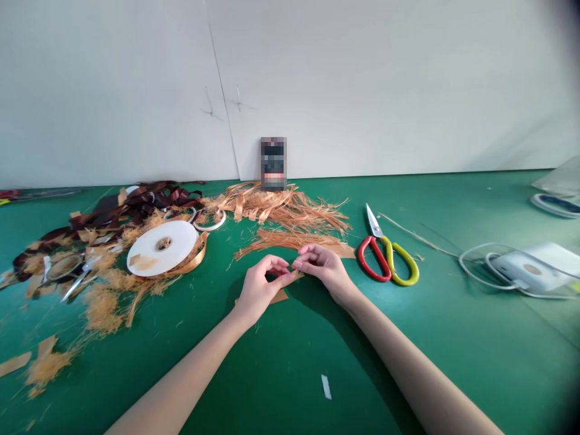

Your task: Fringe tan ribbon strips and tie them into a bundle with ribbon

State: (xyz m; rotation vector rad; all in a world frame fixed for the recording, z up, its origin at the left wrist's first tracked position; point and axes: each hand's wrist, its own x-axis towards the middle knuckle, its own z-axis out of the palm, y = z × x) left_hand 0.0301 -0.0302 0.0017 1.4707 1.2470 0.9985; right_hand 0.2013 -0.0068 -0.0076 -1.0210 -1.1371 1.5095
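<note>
1. Scissors (pixel 377 234) with one red and one yellow handle are laid on the green table (pixel 453 350).
2. Beyond the scissors, the pale wall (pixel 385 90) is crossed by a seam (pixel 223 95); beside it, left of the scissors, two thin pins (pixel 238 103) are fixed.
3. A small upright object (pixel 273 163), obscured by pixelation, is stood by the wall, beyond and left of the scissors.
4. A pale cord (pixel 419 234) is stretched rightward from near the scissors' blades.
5. A white device (pixel 544 257) with a looped white cable (pixel 544 296) is set well right of the scissors.
6. Dark brown ribbons (pixel 167 199) are heaped well left of the scissors.
7. A white scrap (pixel 326 386) is seen on the scissors' near side, leftward.
</note>
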